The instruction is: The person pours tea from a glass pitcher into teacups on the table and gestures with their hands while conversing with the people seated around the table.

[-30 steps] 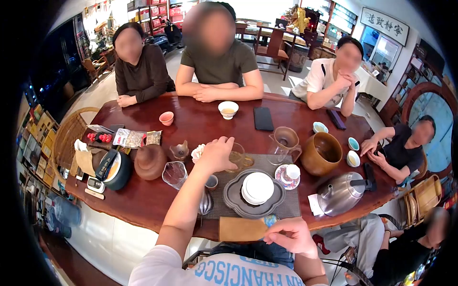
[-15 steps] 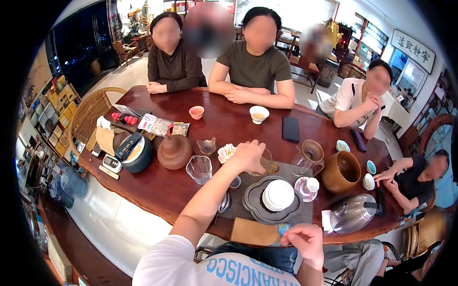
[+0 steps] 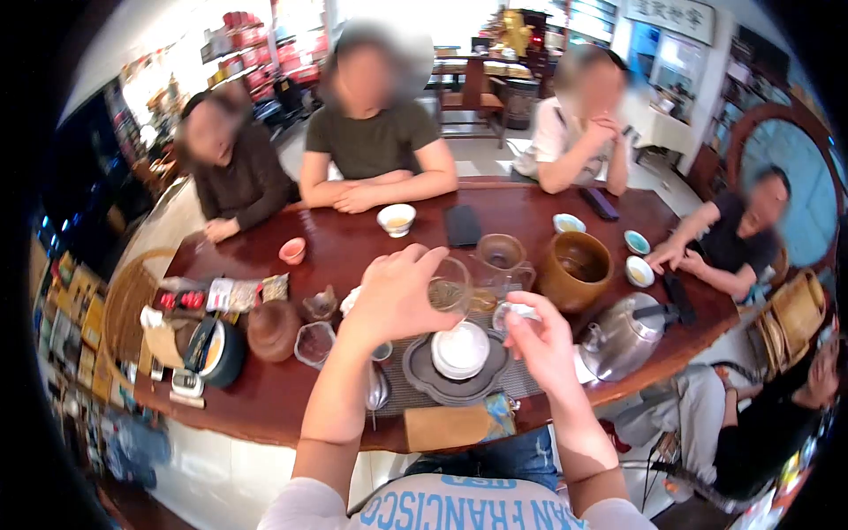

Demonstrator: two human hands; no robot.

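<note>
My left hand (image 3: 402,291) is closed around a clear glass cup (image 3: 452,287) with something dark inside it. The cup is tilted above a white lidded bowl (image 3: 461,351), which stands on a dark scalloped tray (image 3: 420,375). On the right of that bowl, my right hand (image 3: 543,340) has its thumb and fingers bent together at a small pale item beside clear glass; the fingers cover most of it. Just beyond the hands stands a glass pitcher (image 3: 502,256) with a brown strainer on top.
A wooden bowl (image 3: 574,269) and a steel kettle (image 3: 623,340) stand on the right. A clay pot (image 3: 272,331), an empty glass (image 3: 314,343) and a dark canister (image 3: 216,353) are on the left. A brown cloth (image 3: 446,428) lies at the near edge. Several people sit around the table.
My left hand has lifted the glass cup and brought it over the white bowl. My right hand has moved forward from the near edge to the bowl's right. The view has turned right.
</note>
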